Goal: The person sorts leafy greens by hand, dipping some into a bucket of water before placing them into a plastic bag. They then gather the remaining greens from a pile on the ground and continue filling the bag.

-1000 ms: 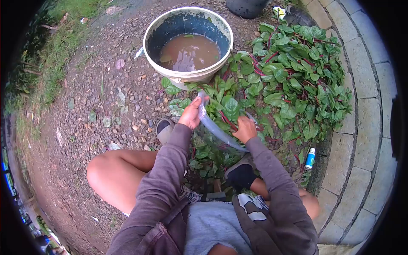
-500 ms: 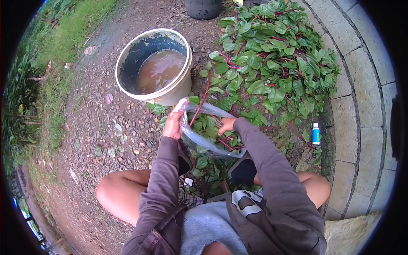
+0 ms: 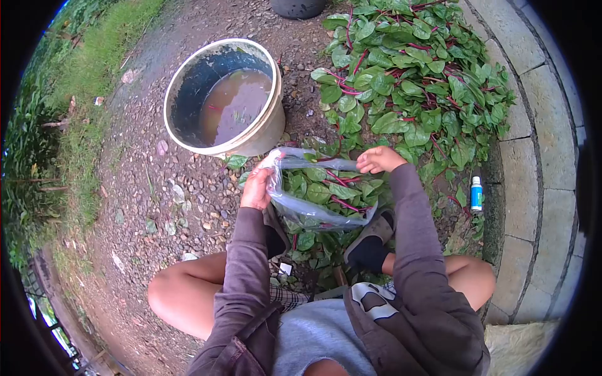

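A clear plastic bag (image 3: 307, 207) lies open between my feet, with green leaves on red stems (image 3: 316, 188) inside it. My left hand (image 3: 256, 188) grips the bag's left rim, fingers closed on the plastic. At the bag's upper right edge is my right hand (image 3: 374, 160), its fingers bent close together; whether they pinch the rim or a stem is too small to tell. A large heap of leafy red-stemmed greens (image 3: 407, 75) spreads on the ground beyond it.
A bucket of murky water (image 3: 279, 116) stands at the upper left of the bag. Behind is a dark container (image 3: 298, 7). A small blue and white bottle (image 3: 476, 195) stands on the right near stone paving (image 3: 520, 182). Grass (image 3: 119, 47) grows at the far left.
My right hand has come out of the bag and moved up and right to its rim. The long red stem that stuck up over the bag now lies lower. The view has shifted slightly.
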A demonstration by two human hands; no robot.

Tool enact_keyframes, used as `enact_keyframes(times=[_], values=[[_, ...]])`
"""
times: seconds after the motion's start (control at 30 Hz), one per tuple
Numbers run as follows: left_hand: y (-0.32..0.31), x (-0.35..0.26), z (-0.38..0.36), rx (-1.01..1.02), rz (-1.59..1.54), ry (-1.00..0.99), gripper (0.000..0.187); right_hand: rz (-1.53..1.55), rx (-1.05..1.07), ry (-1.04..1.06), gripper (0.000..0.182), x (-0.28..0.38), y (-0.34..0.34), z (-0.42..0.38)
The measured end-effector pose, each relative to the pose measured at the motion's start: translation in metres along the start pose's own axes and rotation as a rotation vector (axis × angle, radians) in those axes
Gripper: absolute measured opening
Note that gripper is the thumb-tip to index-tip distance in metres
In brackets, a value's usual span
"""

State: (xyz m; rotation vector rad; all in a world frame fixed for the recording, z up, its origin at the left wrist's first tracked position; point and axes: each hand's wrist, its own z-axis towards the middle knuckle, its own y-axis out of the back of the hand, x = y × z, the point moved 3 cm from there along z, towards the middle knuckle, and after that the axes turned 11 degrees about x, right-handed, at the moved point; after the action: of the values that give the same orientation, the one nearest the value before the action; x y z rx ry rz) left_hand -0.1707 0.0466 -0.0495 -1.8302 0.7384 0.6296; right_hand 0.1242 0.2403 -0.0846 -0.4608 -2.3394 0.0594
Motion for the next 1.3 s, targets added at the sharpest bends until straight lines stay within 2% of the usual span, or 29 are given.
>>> enact_keyframes(times=[0.07, 0.13, 0.2, 0.27, 0.3, 0.33, 0.4, 0.5, 0.53, 0.6, 0.63, 0.67, 0.7, 0.73, 0.77, 0.8, 0.83, 0.87, 0.93, 0.97, 1.0, 1.03, 1.07, 1.1, 1.13, 1.17, 1.2, 1.23, 1.3], values=[[-0.001, 0.002, -0.002, 0.023, -0.001, 0.03, 0.044, 0.148, -0.427, -0.073, 0.05, 0.001, 0.015, 0.015], [-0.013, -0.003, -0.005, 0.067, 0.003, 0.043, 0.042, 0.113, -0.451, -0.109, 0.053, 0.028, -0.012, 0.034], [-0.015, -0.006, -0.005, 0.099, 0.051, 0.037, 0.037, -0.05, -0.358, 0.216, 0.053, -0.006, -0.007, 0.114], [-0.013, -0.005, -0.006, 0.093, 0.068, 0.059, 0.036, -0.225, -0.304, 0.22, 0.031, 0.007, -0.019, 0.129], [-0.011, -0.005, -0.004, 0.072, 0.063, 0.082, 0.036, 0.057, -0.473, 0.37, 0.011, 0.004, -0.016, 0.136], [-0.008, -0.004, -0.002, 0.051, 0.057, 0.105, 0.037, -0.068, -0.748, 0.465, 0.018, 0.024, -0.014, 0.121], [-0.003, -0.003, 0.0, 0.034, 0.037, 0.131, 0.038, -0.132, -0.868, 0.449, 0.023, 0.075, -0.027, 0.055], [-0.003, -0.003, 0.003, -0.034, -0.03, 0.145, 0.039, -0.676, -1.042, 0.784, 0.022, 0.122, -0.063, -0.01], [-0.001, -0.002, 0.004, -0.03, -0.043, 0.137, 0.037, -0.826, -1.051, 0.805, 0.014, 0.121, -0.082, -0.014], [0.01, -0.002, 0.005, 0.024, -0.087, 0.139, 0.035, -0.964, -0.811, 0.672, 0.008, 0.092, -0.132, 0.003], [0.001, -0.004, 0.004, -0.165, -0.088, 0.108, 0.035, -1.075, -0.65, 0.649, 0.01, 0.059, -0.16, 0.029], [0.01, 0.001, 0.005, -0.196, -0.046, 0.137, 0.035, -1.099, -0.492, 0.563, 0.015, 0.027, -0.191, 0.048], [0.017, 0.003, 0.003, -0.174, 0.206, 0.196, 0.036, -1.306, -0.407, 0.476, 0.019, -0.007, -0.214, 0.064], [0.017, 0.009, 0.003, -0.149, 0.457, 0.25, 0.037, -1.062, -0.77, 0.769, 0.016, -0.03, -0.23, 0.079], [-0.004, 0.0, -0.003, -0.238, 0.702, 0.324, 0.039, -0.986, -0.396, 0.345, 0.022, -0.057, -0.235, 0.113], [-0.023, -0.011, -0.012, -0.333, 0.948, 0.398, 0.042, -1.271, 0.049, 0.154, 0.03, -0.017, -0.235, 0.081], [-0.015, -0.014, -0.01, -0.269, 1.235, 0.307, 0.046, -1.213, 0.06, 0.151, 0.032, -0.004, -0.229, 0.066], [0.004, -0.013, -0.006, -0.291, 1.529, 0.101, 0.046, -1.157, 0.071, 0.152, 0.035, 0.008, -0.222, 0.054], [-0.04, -0.044, -0.014, -0.327, 1.789, 0.044, 0.052, -0.773, 0.245, 0.309, 0.032, 0.071, -0.168, -0.005], [-0.062, -0.057, -0.014, -0.34, 1.843, 0.059, 0.053, -0.591, 0.142, 0.587, 0.03, 0.064, -0.128, 0.0], [-0.085, -0.067, -0.012, -0.357, 1.896, 0.078, 0.055, -0.386, -0.01, 0.495, 0.025, 0.074, -0.086, -0.013], [-0.102, -0.073, -0.006, -0.373, 1.949, 0.098, 0.057, -0.179, -0.271, 0.434, 0.019, 0.062, -0.045, -0.008], [-0.119, -0.074, 0.003, -0.326, 1.914, -0.077, 0.057, -0.134, -0.52, 0.3, 0.018, 0.052, -0.008, 0.0], [-0.139, -0.073, 0.016, -0.268, 1.838, -0.236, 0.05, -0.213, -0.704, 0.127, 0.027, 0.027, 0.024, 0.027], [-0.16, -0.068, 0.03, -0.201, 1.734, -0.344, 0.042, -0.416, -0.719, -0.07, 0.033, 0.016, 0.029, 0.046], [-0.173, -0.06, 0.048, -0.134, 1.619, -0.354, 0.037, -0.619, -0.727, -0.272, 0.04, 0.01, 0.029, 0.055], [-0.172, -0.042, 0.072, -0.062, 1.492, -0.414, 0.032, -0.622, -0.652, -0.378, 0.049, 0.011, 0.018, 0.063], [-0.172, -0.026, 0.093, 0.009, 1.507, -0.402, 0.031, -0.714, -0.559, -0.371, 0.052, -0.003, 0.016, 0.086], [-0.156, 0.012, 0.128, 0.041, 1.259, -0.155, 0.031, -0.635, -0.561, -0.356, 0.047, -0.028, 0.026, 0.117]])
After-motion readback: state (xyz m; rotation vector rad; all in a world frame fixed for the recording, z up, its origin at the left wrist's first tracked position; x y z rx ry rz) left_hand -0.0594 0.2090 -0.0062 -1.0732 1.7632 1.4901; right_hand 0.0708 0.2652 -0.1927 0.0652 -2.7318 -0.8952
